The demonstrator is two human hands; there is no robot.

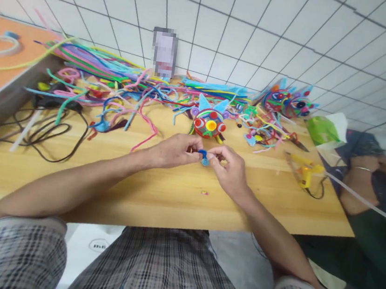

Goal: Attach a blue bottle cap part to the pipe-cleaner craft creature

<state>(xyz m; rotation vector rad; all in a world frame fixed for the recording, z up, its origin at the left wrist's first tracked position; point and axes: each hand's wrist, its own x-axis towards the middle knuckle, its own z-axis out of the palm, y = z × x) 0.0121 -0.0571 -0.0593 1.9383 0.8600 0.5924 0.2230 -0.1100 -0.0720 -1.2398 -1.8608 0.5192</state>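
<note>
Between my two hands is a small blue pipe cleaner piece (205, 161), dark blue at its top and lighter blue below. My left hand (182, 151) pinches it from the left. From the other side, my right hand (227, 167) pinches it too, fingers bent close together. Just beyond my hands sits a colourful pipe cleaner mask (211, 124) with light blue pointed ears, red and white round eyes and a yellow nose. A tiny pink and yellow piece (204, 193) lies on the wooden table (158, 196) nearer to me.
Many pipe cleaners (97, 65) are heaped along the tiled wall. A phone (164, 53) leans there. More masks (284, 102) stand at back right. A yellow glue gun (305, 171) lies right, near another person's arm (359, 188). A black cable (53, 160) coils at left.
</note>
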